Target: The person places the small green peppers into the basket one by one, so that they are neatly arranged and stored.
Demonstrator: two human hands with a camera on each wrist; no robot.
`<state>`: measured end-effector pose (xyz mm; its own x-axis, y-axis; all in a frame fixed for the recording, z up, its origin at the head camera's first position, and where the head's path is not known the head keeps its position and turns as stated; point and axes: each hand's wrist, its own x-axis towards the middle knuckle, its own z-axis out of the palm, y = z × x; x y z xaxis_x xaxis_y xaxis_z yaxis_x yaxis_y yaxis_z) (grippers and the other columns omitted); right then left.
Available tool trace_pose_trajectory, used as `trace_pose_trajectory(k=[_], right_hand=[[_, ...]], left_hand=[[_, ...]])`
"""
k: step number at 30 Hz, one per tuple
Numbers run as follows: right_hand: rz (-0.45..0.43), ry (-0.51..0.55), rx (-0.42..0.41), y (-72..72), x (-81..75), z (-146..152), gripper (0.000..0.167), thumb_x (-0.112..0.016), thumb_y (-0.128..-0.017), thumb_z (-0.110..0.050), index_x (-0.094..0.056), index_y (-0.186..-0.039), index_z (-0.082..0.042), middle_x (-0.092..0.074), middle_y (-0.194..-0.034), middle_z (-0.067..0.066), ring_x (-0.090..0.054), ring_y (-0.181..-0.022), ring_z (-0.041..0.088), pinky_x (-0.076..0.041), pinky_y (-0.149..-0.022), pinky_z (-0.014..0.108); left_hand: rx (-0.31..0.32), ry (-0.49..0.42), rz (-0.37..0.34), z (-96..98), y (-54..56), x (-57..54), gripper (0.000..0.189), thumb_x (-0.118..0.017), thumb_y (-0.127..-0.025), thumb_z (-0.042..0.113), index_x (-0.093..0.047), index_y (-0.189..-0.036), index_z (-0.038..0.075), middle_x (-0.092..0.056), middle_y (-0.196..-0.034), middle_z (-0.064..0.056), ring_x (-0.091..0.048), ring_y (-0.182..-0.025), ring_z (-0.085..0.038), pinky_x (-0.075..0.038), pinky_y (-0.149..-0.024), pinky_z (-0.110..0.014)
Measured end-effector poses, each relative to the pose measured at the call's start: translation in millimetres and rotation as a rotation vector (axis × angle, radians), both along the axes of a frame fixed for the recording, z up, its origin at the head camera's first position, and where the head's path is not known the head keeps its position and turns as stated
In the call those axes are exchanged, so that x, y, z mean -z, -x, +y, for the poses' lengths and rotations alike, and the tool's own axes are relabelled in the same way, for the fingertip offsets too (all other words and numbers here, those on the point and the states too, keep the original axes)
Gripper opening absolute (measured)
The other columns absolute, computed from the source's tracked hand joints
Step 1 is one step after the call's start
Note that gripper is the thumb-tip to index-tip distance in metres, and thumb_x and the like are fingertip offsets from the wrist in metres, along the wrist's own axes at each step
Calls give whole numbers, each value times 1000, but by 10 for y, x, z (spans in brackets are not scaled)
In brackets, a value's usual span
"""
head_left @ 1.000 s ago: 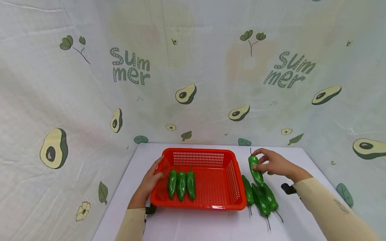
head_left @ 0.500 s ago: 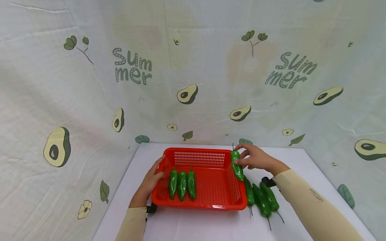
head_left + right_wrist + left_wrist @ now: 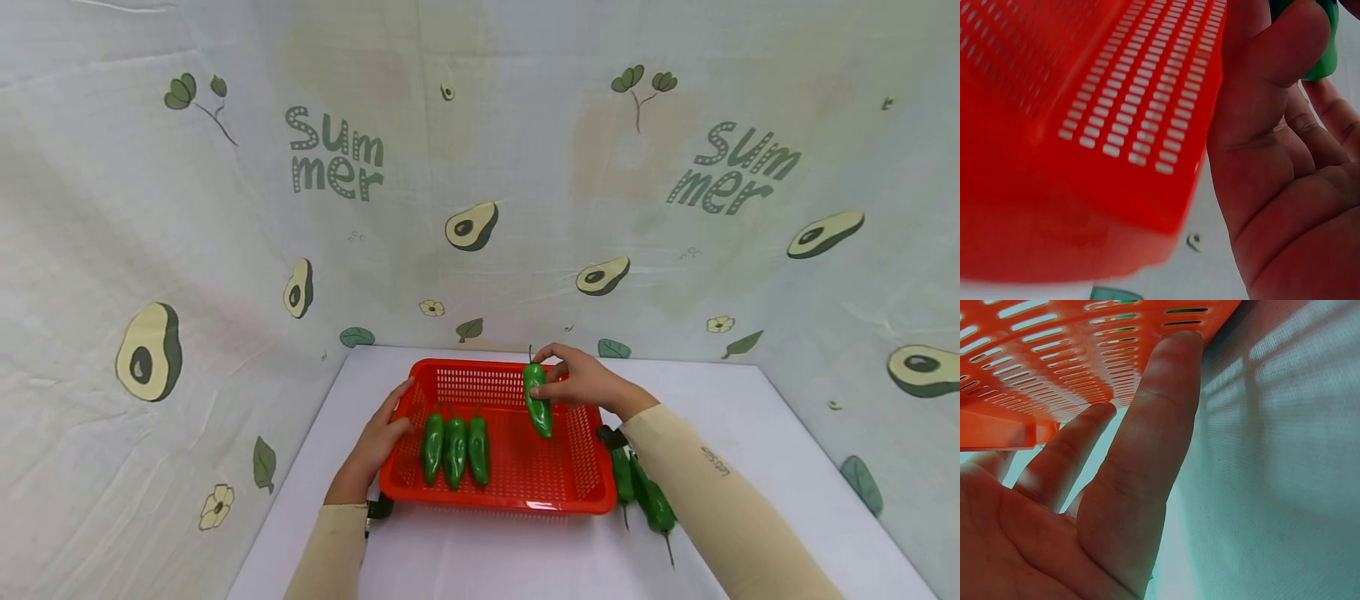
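A red perforated plastic basket stands on the white table, with three green chili peppers side by side in its left part. My right hand pinches another green pepper between thumb and fingers, stem up, over the right half of the basket. In the right wrist view only a bit of this pepper shows past the thumb. My left hand lies against the basket's left side. In the left wrist view its extended fingers touch the slotted outer wall.
More green peppers lie on the table right of the basket, partly behind the right sleeve. A pale cloth printed with avocados hangs behind the table and at both sides.
My right hand has carried the pinched pepper leftward, from above the loose peppers, across the basket's right rim to over its inside. The left hand stays at the basket's left side.
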<state>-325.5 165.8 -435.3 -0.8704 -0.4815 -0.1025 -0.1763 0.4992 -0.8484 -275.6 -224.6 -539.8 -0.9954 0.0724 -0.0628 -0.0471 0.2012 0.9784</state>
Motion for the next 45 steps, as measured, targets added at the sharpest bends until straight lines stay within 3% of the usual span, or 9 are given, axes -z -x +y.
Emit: trace_pose_trajectory(k=[6, 13, 18, 34, 41, 45], right_hand=[[-29, 32, -15, 61, 147, -271, 60, -85, -90, -30, -54, -137, -12, -74, -98, 11, -74, -84, 30, -63, -71, 44], [-71, 47, -45, 120, 326, -536, 57, -86, -88, -32, -56, -134, -16, -74, -97, 12, -72, -91, 42, -60, -68, 40], [-79, 44, -57, 139, 403, -658, 59, -87, -87, -33, -57, -135, -18, -73, -98, 12, -73, -86, 31, -61, -69, 41], [-83, 56, -97, 140, 523, -833, 61, -89, -86, -32, -56, -135, -20, -72, -104, 12, -72, -91, 26, -63, -76, 42], [-67, 23, -161, 173, 645, -836, 56, -89, -86, -27, -57, -130, -14, -70, -98, 18, -67, -80, 23, -59, -72, 38], [-55, 13, -155, 171, 690, -828, 58, -90, -85, -27, -56, -130, -12, -69, -97, 19, -66, -79, 23, -58, -72, 38]], left_hand=[[-6, -2, 1, -1, 5, 0, 79, -54, -89, 12, -42, -160, 44, -45, -159, -10, -61, -119, -37, -60, -88, -43], [-15, 9, -4, -11, 2, 5, 77, -54, -90, 13, -43, -158, 49, -48, -156, -9, -61, -117, -36, -60, -87, -44], [-6, 1, 3, -2, 28, 29, 78, -54, -90, 13, -42, -159, 47, -48, -157, -9, -60, -118, -37, -59, -89, -45], [-8, -3, -5, -19, 51, 33, 79, -55, -89, 12, -43, -157, 51, -49, -155, -10, -63, -114, -36, -61, -85, -44], [-13, -4, -6, -23, 48, 23, 79, -54, -89, 12, -42, -157, 52, -48, -156, -9, -62, -115, -36, -62, -84, -45], [-7, -6, -11, -15, 39, 25, 79, -54, -90, 12, -42, -158, 50, -47, -157, -9, -62, -116, -37, -61, -85, -46]])
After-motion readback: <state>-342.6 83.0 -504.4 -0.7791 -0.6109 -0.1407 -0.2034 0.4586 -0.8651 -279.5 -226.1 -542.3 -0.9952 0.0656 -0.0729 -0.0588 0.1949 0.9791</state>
